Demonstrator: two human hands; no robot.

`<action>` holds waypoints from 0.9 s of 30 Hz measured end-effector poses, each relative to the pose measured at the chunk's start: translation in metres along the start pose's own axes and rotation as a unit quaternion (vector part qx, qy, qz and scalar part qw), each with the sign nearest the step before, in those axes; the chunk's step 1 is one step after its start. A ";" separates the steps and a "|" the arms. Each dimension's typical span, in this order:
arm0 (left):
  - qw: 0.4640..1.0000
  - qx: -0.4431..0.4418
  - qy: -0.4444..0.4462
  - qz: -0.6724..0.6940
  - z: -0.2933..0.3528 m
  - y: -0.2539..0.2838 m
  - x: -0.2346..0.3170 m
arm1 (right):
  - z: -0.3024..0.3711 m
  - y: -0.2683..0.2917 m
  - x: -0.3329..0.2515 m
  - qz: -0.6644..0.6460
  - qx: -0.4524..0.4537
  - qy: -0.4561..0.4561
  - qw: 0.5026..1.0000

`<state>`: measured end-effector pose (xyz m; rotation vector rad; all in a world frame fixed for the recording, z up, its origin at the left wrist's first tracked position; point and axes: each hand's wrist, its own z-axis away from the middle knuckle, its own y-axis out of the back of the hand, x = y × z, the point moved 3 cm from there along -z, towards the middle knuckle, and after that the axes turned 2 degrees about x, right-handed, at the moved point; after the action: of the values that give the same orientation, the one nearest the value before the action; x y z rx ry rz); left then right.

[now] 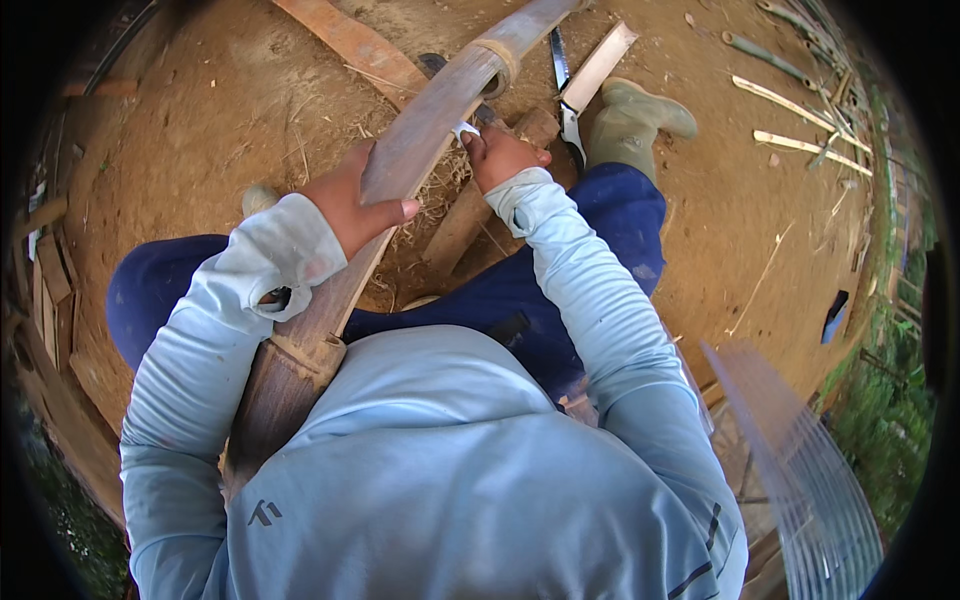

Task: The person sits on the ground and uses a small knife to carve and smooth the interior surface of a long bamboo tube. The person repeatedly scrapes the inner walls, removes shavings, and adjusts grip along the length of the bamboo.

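Note:
A long split length of bamboo point(412, 135) slants across my lap, from beside my left side up to the far middle. Its thick node rings show near both ends. My left hand point(343, 205) grips it from the left, with the thumb over its near edge. My right hand point(508, 158) is closed at the bamboo's right edge. Something small with a white part and a dark part shows at its fingers, too hidden to name. Under the bamboo, a short round log point(452, 228) lies on the ground among thin shavings.
Beyond my right hand lie a saw point(559, 62) and a split bamboo piece point(600, 66). My booted foot point(632, 122) is beside them. A reddish plank point(358, 48) lies far left. Pale strips point(800, 145) lie at right; a clear corrugated sheet point(800, 465) stands near right.

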<state>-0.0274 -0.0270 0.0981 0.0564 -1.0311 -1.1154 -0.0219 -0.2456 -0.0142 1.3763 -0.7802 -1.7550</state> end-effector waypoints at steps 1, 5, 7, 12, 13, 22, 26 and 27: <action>1.000 -0.002 0.006 -0.001 0.000 0.001 0.001 | 0.000 0.005 -0.004 0.012 -0.024 -0.009 1.000; 1.000 0.000 0.008 0.000 0.001 0.000 0.001 | 0.003 0.003 0.000 -0.006 -0.058 -0.010 0.998; 1.000 0.000 0.011 0.000 0.002 0.001 0.002 | 0.008 0.005 -0.001 -0.018 -0.073 -0.007 0.997; 1.000 0.004 0.013 -0.011 0.002 0.002 0.003 | 0.007 0.001 0.004 -0.025 -0.061 0.002 0.998; 1.000 0.009 0.012 -0.017 0.003 0.002 0.007 | 0.006 0.005 0.003 -0.007 -0.068 -0.001 0.998; 0.999 0.036 -0.015 -0.006 0.003 -0.004 -0.001 | 0.004 -0.010 0.000 -0.055 -0.031 0.019 0.998; 0.999 0.038 -0.001 0.011 0.005 -0.003 -0.001 | 0.007 -0.006 -0.001 -0.057 -0.043 0.015 0.997; 0.999 0.040 -0.005 0.008 0.005 -0.004 -0.003 | 0.008 -0.006 -0.002 -0.059 -0.043 0.014 0.997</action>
<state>-0.0334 -0.0246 0.0971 0.1082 -1.0831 -1.0609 -0.0311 -0.2409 -0.0166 1.4118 -0.6121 -1.8342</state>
